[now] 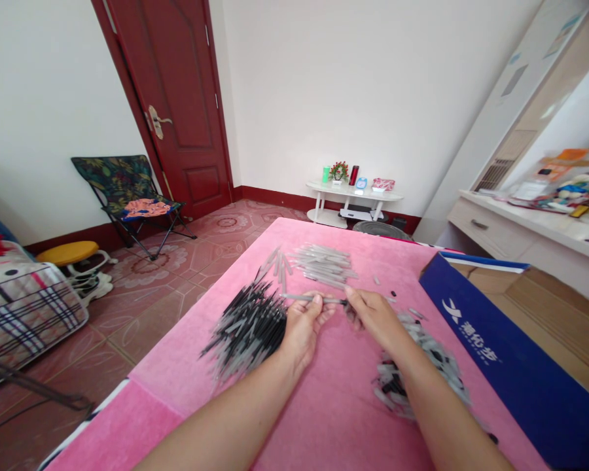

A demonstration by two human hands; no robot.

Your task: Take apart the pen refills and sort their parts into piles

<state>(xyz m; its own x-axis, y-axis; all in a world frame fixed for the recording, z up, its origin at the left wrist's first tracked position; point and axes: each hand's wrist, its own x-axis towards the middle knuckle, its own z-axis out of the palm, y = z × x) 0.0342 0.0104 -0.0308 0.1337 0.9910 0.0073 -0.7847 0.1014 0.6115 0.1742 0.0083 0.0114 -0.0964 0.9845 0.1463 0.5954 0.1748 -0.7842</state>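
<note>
Over the pink cloth, my left hand (304,324) is closed around a slim grey pen (297,297), held level with its pale end pointing left. My right hand (373,313) pinches the dark right end of the same pen; whether a cap is between those fingers is hidden. Left of my left hand lies a heap of black and grey pen parts (248,327). Beyond both hands is a stack of pale grey pens (324,261). Beside my right forearm spreads a pile of translucent and black pen caps (436,366), partly covered by the arm.
A blue cardboard box (500,353) stands along the right side of the pink-covered table (324,405). A few loose caps (415,313) lie near my right hand. Farther off are a folding chair (122,183), a white side table (353,191) and a drawer unit (491,219).
</note>
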